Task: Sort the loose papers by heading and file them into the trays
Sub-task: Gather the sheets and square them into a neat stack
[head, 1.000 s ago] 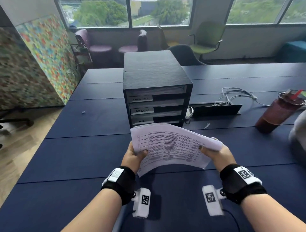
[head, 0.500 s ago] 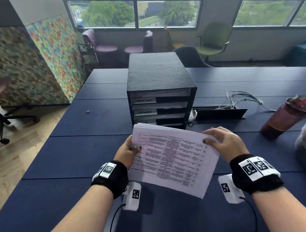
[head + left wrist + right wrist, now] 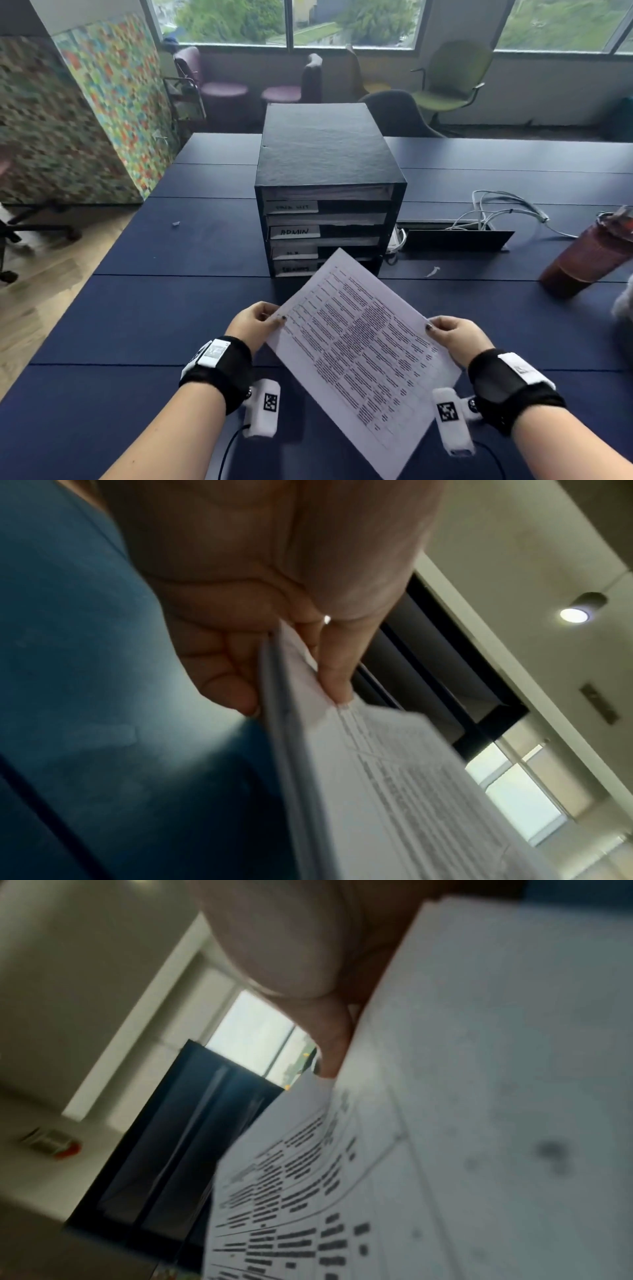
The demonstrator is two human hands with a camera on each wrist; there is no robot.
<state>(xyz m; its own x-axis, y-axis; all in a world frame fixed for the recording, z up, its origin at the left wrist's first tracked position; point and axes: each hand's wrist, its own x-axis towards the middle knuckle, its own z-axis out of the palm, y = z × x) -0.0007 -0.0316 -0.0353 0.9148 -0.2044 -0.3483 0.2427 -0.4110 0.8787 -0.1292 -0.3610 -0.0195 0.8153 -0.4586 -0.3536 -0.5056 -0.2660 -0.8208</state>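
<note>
From the head view, the left hand [image 3: 255, 325] and right hand [image 3: 452, 337] each pinch an edge of the paper stack [image 3: 359, 353], held in the air just in front of the black tray unit [image 3: 325, 192] on the table [image 3: 137, 308]; its labelled trays already hold sheets, so filing seems partly done, with this stack left. The left wrist view alone shows several sheets edge-on between thumb and fingers [image 3: 335, 669]. The blurred right wrist view adds only the thumb lying on the printed top sheet [image 3: 394, 1150].

Navy desk [image 3: 137, 308], black trays [image 3: 325, 150], white papers [image 3: 363, 353].
I'm seeing dense black print in a grid on the papers, white labels on the trays, black wrist straps [image 3: 222, 373], a maroon bottle [image 3: 582, 260], a lime-green chair [image 3: 452, 78] and a multicoloured mosaic panel [image 3: 113, 85].
</note>
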